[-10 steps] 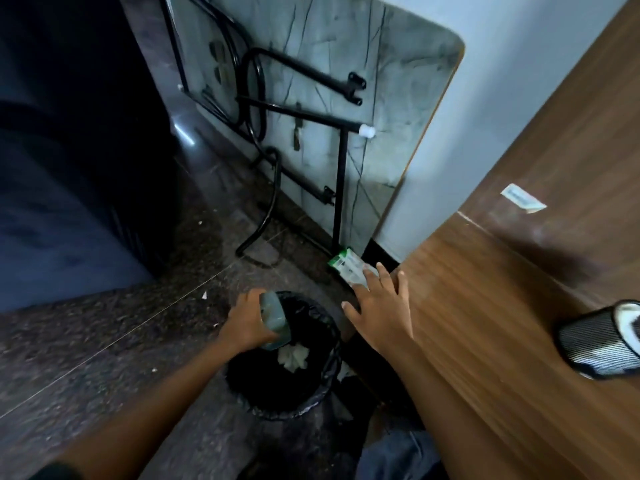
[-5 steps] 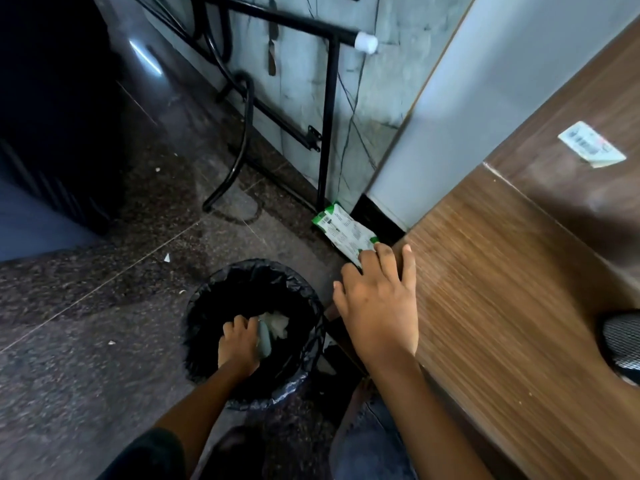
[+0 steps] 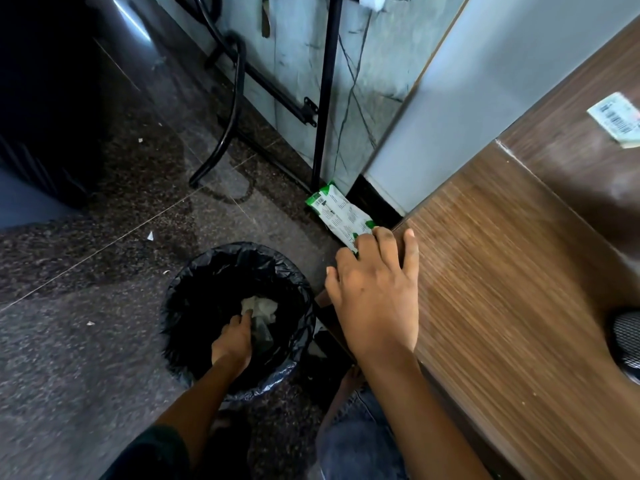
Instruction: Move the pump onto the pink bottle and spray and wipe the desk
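Our left hand [image 3: 232, 341] reaches down into the bin [image 3: 194, 282], fingers closed on a grey thing [image 3: 260, 332], while our right hand [image 3: 375, 299] lies flat and spread on the desk [image 3: 502, 289] edge.

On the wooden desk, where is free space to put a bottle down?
The desk is bare between the right hand at its left edge and the mesh object at the right, back to the panel with the barcode label. The bin is crowded: left hand, crumpled tissue.

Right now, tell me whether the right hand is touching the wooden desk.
Touching. The head view shows the right hand lying flat over the near edge of the wooden desk, its fingers pressed on the desk's corner with no gap visible.
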`<state>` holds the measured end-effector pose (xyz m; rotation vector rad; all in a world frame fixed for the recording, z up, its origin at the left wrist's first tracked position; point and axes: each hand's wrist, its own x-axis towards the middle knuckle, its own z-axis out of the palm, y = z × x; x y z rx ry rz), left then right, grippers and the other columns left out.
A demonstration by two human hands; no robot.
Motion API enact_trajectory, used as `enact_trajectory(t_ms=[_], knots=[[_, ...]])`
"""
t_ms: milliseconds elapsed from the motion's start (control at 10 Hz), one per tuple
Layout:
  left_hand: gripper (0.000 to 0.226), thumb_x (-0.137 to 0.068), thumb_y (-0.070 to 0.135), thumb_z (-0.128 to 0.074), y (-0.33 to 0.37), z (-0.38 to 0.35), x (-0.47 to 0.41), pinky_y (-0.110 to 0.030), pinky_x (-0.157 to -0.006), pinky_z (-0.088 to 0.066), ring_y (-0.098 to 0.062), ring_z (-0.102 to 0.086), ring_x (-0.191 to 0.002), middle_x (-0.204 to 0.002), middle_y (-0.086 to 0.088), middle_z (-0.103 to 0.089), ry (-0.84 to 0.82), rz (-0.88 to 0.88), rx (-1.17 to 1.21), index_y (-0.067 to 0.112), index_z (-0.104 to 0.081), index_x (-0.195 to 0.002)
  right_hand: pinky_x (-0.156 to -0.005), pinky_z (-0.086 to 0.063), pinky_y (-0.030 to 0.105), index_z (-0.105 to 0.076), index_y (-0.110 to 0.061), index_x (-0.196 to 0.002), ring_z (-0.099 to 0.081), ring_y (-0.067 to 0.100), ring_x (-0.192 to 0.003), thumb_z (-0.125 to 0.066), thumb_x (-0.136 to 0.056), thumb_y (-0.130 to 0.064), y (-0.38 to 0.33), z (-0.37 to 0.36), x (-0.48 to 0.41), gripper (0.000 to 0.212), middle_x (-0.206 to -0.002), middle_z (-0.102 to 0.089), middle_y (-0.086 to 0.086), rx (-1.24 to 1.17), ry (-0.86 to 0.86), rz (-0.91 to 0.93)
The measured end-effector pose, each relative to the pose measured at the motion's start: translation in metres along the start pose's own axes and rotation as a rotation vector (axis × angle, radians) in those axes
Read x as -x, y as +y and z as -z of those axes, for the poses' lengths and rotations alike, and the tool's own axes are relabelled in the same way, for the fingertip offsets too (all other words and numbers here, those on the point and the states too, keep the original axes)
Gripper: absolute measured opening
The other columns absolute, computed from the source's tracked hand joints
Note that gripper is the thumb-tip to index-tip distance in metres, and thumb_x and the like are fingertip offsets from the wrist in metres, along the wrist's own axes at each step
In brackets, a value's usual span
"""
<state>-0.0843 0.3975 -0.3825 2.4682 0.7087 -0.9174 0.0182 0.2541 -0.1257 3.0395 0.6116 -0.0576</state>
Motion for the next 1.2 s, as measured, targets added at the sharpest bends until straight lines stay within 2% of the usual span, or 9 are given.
enact_trajectory(t_ms=[100,200,300,500,600,700,800,900,1200], knots=[[0.058,-0.085,0.016,-0.06,0.004,0.006,0.006,-0.041,-0.079,-0.053,-0.032,-0.038,-0.122,-0.134,-0.011,-0.035,0.116,0.012,0.013,0.017,-0.03,-0.136,-0.113,-0.017,0.052,-0.064,-0.013,-0.085,-0.05,0.031,-0.121,-0.055,-0.089,-0.028,-0.001,0.001,0.0,0.017,-0.102,-0.063,0.009,-0.011,-0.001,0.001],[0.041,-0.088,0.022,-0.057,0.003,0.009,0.006,-0.042,-0.077,-0.054,-0.032,-0.052,-0.11,-0.122,-0.012,-0.052,0.092,0.03,0.055,0.014,-0.041,-0.125,-0.113,-0.019,0.053,-0.065,-0.012,-0.085,-0.051,0.032,-0.12,-0.055,-0.089,-0.027,0.0,0.001,0.0,0.018,-0.102,-0.063,0.01,-0.012,0.005,-0.004],[0.053,-0.093,0.026,-0.046,-0.002,0.003,0.006,-0.039,-0.082,-0.05,-0.032,-0.059,-0.108,-0.125,-0.013,-0.057,-0.089,0.018,-0.008,0.016,-0.025,-0.14,-0.113,-0.019,0.054,-0.064,-0.012,-0.085,-0.05,0.032,-0.12,-0.055,-0.089,-0.027,-0.001,0.002,0.0,0.018,-0.102,-0.063,0.01,-0.02,-0.005,-0.005],[0.065,-0.092,0.001,-0.033,0.003,-0.021,0.006,-0.032,-0.076,-0.053,-0.023,-0.065,-0.101,-0.133,-0.006,-0.053,0.028,-0.138,-0.326,0.025,-0.007,-0.147,-0.112,-0.024,0.054,-0.064,-0.012,-0.082,-0.053,0.032,-0.116,-0.06,-0.085,-0.026,0.0,0.001,0.0,0.015,-0.097,-0.063,0.01,-0.007,0.004,-0.006],[0.062,-0.091,-0.003,-0.03,0.012,-0.021,0.006,-0.031,-0.073,-0.053,-0.022,-0.065,-0.1,-0.125,-0.006,-0.058,0.077,-0.174,-0.326,0.021,-0.014,-0.145,-0.113,-0.022,0.054,-0.063,-0.013,-0.083,-0.051,0.032,-0.118,-0.058,-0.086,-0.026,0.0,0.001,0.0,0.015,-0.1,-0.063,0.01,-0.003,-0.01,-0.004],[0.038,-0.094,0.009,-0.035,0.019,-0.019,0.007,-0.034,-0.07,-0.053,-0.024,-0.066,-0.095,-0.114,-0.005,-0.061,0.101,-0.18,-0.212,0.016,-0.032,-0.131,-0.113,-0.022,0.054,-0.063,-0.013,-0.083,-0.051,0.032,-0.118,-0.059,-0.086,-0.026,0.0,0.0,0.0,0.014,-0.1,-0.063,0.01,-0.002,-0.001,-0.006],[0.026,-0.095,0.022,-0.041,0.018,-0.017,0.007,-0.038,-0.065,-0.049,-0.031,-0.066,-0.087,-0.104,-0.011,-0.066,0.061,-0.068,-0.002,0.013,-0.038,-0.119,-0.114,-0.021,0.054,-0.063,-0.013,-0.083,-0.05,0.032,-0.119,-0.058,-0.087,-0.025,0.0,-0.001,0.0,0.014,-0.101,-0.063,0.01,-0.005,-0.003,-0.001],[0.029,-0.094,0.023,-0.045,0.018,-0.014,0.006,-0.04,-0.068,-0.049,-0.033,-0.064,-0.09,-0.106,-0.015,-0.064,0.027,0.023,0.14,0.012,-0.038,-0.12,-0.114,-0.02,0.054,-0.063,-0.013,-0.084,-0.05,0.031,-0.12,-0.056,-0.088,-0.026,0.0,-0.001,0.0,0.015,-0.101,-0.063,0.01,0.0,-0.005,0.002],[0.03,-0.091,0.023,-0.043,0.03,0.02,0.025,-0.04,-0.079,-0.05,-0.035,-0.06,-0.102,-0.117,-0.014,-0.061,-0.025,0.018,0.151,0.014,-0.049,-0.119,-0.115,-0.014,0.054,-0.06,-0.012,-0.089,-0.044,0.032,-0.126,-0.047,-0.093,-0.025,0.001,-0.001,0.001,0.018,-0.109,-0.06,0.012,0.023,-0.025,0.002]])
